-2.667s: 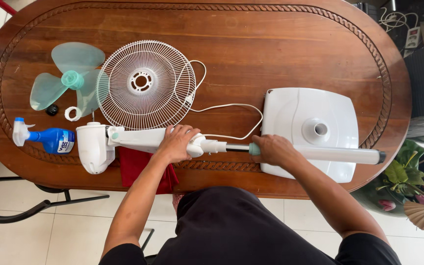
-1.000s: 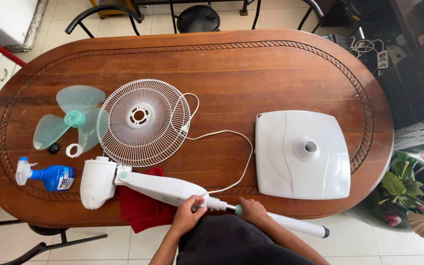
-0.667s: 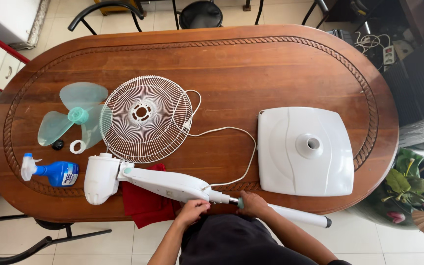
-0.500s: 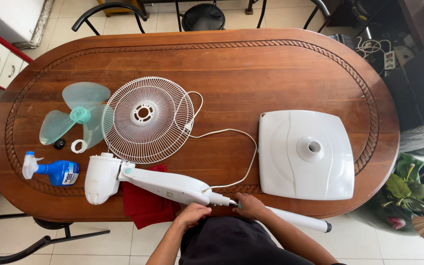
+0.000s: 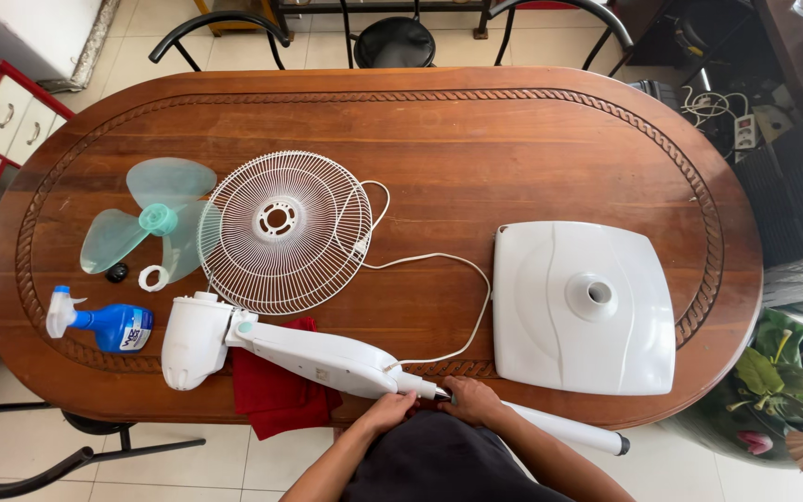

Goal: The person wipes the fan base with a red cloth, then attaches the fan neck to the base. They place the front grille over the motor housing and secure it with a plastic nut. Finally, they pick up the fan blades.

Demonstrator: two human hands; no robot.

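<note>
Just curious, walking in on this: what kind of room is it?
Most likely a home dining area: a carved oval wooden table with chairs on a tiled floor, and a potted plant alongside. A dismantled white stand fan lies across the table.

the long white plastic fan stand with motor head (image 5: 285, 349) lies slanted along the near edge of the oval wooden desk (image 5: 532, 149), its slim white pole end (image 5: 569, 429) jutting past the desk's rim.

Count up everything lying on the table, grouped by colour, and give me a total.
White: 4, the fan grille, fan body with pole, square base, small ring
Green: 1, blade
Blue: 1, spray bottle
Red: 1, cloth
Black: 1, knob
Total: 8
</note>
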